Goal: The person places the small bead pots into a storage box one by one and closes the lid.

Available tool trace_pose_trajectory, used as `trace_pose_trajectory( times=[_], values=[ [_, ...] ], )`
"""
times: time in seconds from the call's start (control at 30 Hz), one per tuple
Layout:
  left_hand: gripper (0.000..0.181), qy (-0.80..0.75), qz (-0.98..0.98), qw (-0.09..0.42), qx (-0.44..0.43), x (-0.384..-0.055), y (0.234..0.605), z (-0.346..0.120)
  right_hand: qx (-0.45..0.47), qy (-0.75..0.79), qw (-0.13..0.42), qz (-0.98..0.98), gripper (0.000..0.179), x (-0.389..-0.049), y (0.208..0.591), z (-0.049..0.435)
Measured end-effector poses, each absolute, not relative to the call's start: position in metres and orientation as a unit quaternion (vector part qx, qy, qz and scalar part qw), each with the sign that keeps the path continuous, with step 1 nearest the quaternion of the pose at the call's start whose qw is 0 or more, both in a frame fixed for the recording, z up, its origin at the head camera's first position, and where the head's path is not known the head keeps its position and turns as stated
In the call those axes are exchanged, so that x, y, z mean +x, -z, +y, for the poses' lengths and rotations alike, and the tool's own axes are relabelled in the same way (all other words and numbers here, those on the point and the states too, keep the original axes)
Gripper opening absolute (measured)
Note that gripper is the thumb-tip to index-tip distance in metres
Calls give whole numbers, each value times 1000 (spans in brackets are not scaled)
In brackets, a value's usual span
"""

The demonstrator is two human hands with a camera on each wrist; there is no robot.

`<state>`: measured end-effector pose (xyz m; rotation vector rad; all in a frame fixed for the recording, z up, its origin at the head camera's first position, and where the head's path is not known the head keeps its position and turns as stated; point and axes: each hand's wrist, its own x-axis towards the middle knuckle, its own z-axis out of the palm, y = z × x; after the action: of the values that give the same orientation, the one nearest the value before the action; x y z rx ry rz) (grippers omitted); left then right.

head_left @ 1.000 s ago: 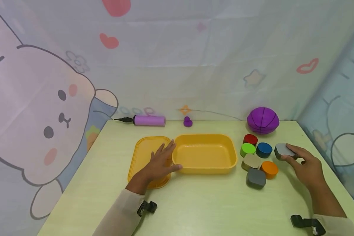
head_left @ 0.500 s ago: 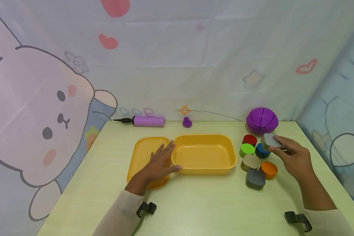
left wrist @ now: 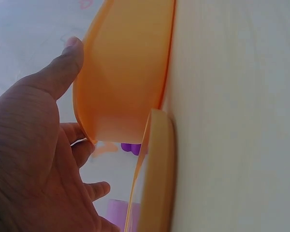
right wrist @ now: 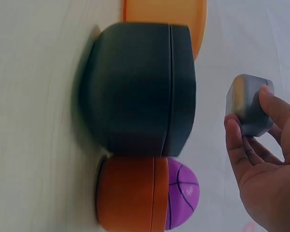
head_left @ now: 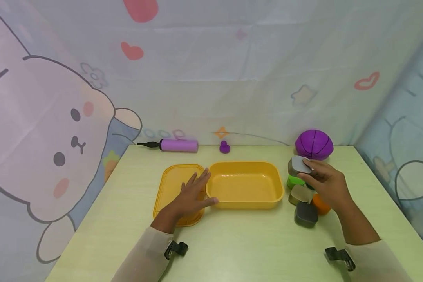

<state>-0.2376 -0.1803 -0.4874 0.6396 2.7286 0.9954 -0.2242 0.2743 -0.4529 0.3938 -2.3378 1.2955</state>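
My right hand pinches a light grey rounded-square lidded box between thumb and fingers, raised above a group of small lidded boxes. Below it show a green round box, a beige box, a dark grey box and an orange round box. The right wrist view shows the light grey box clear of the others. The red box is hidden, and the blue one nearly so. With fingers spread, my left hand touches the left rim of a yellow rectangular container.
A flat yellow lid lies left of the container, partly under my left hand. Along the back edge are a purple pump, a small purple figure and a deflated-looking purple basketball. A printed cloth hangs behind the table.
My right hand has lifted the light grey box from the right side and carried it left, over the red, blue and green boxes. The left hand stays put.
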Motion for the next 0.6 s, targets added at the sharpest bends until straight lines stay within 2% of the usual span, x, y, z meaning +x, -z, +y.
trace_pose_trajectory(
  times=[0.27,0.6],
  values=[
    [103,-325,918,85,211,-237,487,-180,172,-514,187,-820,51,-229,450,246],
    [103,-326,917,84,212,-238,486,-179,189,-481,152,-843,51,-236,447,200]
  ],
)
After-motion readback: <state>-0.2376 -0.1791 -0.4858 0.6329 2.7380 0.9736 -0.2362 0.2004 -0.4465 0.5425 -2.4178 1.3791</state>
